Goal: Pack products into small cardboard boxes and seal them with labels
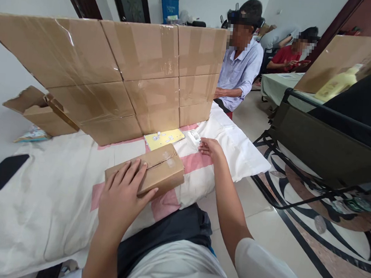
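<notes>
My left hand lies flat with fingers stretched out on a small closed cardboard box that rests on a white and pink cloth. My right hand reaches forward past the box, its fingertips pinched at a small white packet on the cloth. A yellow card with small white pieces on it lies just behind the box, left of that packet.
A wall of stacked taped cartons stands behind the cloth. An open carton and a black phone lie at the left. A person in a light shirt sits beyond; a dark folding chair stands right.
</notes>
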A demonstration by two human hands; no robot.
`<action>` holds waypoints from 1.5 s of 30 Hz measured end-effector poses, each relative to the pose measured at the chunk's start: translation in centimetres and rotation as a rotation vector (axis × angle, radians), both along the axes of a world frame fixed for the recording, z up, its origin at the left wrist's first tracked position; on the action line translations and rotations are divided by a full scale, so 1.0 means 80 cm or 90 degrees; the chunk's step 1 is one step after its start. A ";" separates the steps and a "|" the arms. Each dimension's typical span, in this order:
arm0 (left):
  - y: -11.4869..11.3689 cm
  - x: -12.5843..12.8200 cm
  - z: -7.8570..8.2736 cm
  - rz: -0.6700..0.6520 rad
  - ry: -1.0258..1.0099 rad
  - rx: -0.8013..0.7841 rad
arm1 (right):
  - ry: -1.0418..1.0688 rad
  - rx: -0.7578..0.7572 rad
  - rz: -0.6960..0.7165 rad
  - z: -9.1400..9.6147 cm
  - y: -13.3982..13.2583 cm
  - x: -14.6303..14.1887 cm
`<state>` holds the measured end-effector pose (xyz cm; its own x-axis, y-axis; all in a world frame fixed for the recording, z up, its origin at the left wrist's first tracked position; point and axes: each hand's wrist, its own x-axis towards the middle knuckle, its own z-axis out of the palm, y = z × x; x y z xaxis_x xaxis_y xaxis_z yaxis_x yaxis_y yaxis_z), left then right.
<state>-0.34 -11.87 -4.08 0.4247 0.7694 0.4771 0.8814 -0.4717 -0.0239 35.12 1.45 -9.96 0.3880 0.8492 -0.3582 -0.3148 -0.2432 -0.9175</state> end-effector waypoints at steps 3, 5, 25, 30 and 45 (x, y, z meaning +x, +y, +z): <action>0.000 0.001 0.001 0.003 -0.008 -0.011 | 0.018 0.018 0.007 -0.007 -0.005 0.001; -0.001 0.002 0.003 0.004 -0.018 -0.020 | 0.027 0.032 0.004 -0.012 -0.006 0.000; -0.005 0.008 0.009 0.023 -0.021 -0.026 | 0.014 0.069 -0.029 -0.010 -0.006 -0.014; -0.003 0.007 0.006 0.025 -0.032 -0.032 | 0.032 0.089 -0.042 -0.014 -0.008 -0.016; -0.003 0.006 0.006 0.022 -0.043 -0.040 | 0.058 0.203 -0.075 -0.038 -0.008 -0.027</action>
